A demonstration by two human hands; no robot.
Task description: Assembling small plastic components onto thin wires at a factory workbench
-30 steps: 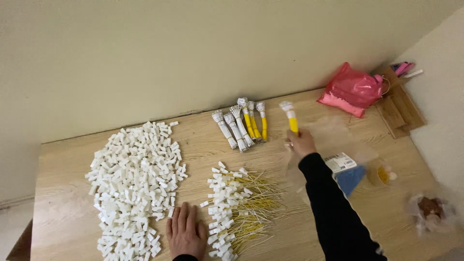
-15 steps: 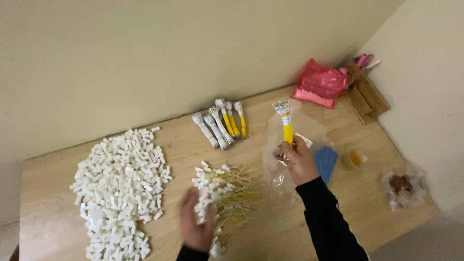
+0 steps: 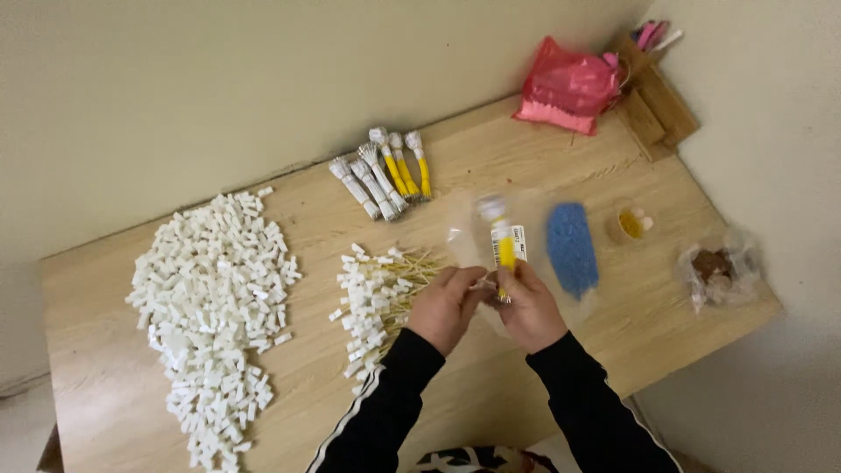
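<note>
My right hand (image 3: pixel 530 307) grips a bundle of yellow wires with white tips (image 3: pixel 499 236), held upright inside a clear plastic bag (image 3: pixel 477 223). My left hand (image 3: pixel 445 307) is up against it, fingers pinching the bag's lower edge beside the bundle. Just left of my hands lies a loose heap of yellow wires with white connectors (image 3: pixel 377 293). Further back sit several finished bundles, grey and yellow (image 3: pixel 381 175).
A large pile of small white plastic connectors (image 3: pixel 215 302) covers the left of the wooden table (image 3: pixel 350 412). A blue patch (image 3: pixel 571 247), a small yellow cup (image 3: pixel 629 223), a clear bag with brown contents (image 3: pixel 717 267), a red bag (image 3: pixel 569 88) and a wooden holder (image 3: pixel 657 96) stand on the right.
My right hand brought the yellow bundle back from the far row toward me. My left hand left the table and the wire heap and joined it at the clear bag.
</note>
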